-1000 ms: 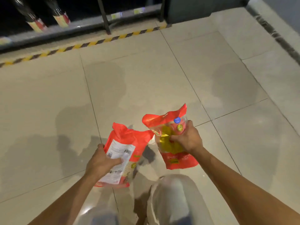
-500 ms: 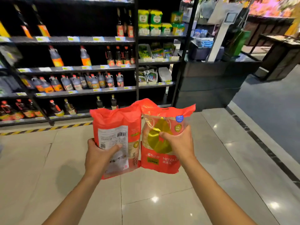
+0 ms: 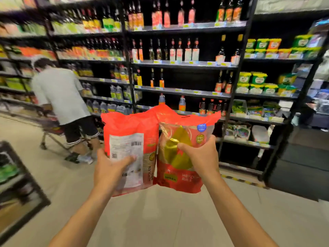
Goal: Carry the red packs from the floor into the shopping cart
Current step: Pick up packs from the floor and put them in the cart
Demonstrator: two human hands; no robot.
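Two red packs ride upright in front of the carrier in a supermarket aisle, side by side with their inner edges touching, both well clear of the floor (image 3: 160, 220) and neither yet in a cart. The left pack (image 3: 131, 138) shows a white label and barcode. The right pack (image 3: 178, 179) shows a clear window over yellow-green contents. The left grip (image 3: 110, 168) holds its pack from the outer edge, with the thumb curled across the label. The right grip (image 3: 201, 155) clutches its pack at the middle, the thumb pressing into the window and creasing the film.

Behind them stand dark shelves (image 3: 185, 64) of bottles. At left a person (image 3: 60, 97) in a white shirt bends over a cart (image 3: 51, 125). A dark frame (image 3: 38, 191) at the lower left edge is too blurred to name; it may be another cart or a rack.

The step in hand looks like the carry itself, with the drop-off to come. The soft film is likely to slip or sag, so each grip does best to hold the body of the pack, not the loose top. The approach to the cart should leave the bending person room. Each pack is better lowered past the rim and laid down, one at a time, than let go from above.
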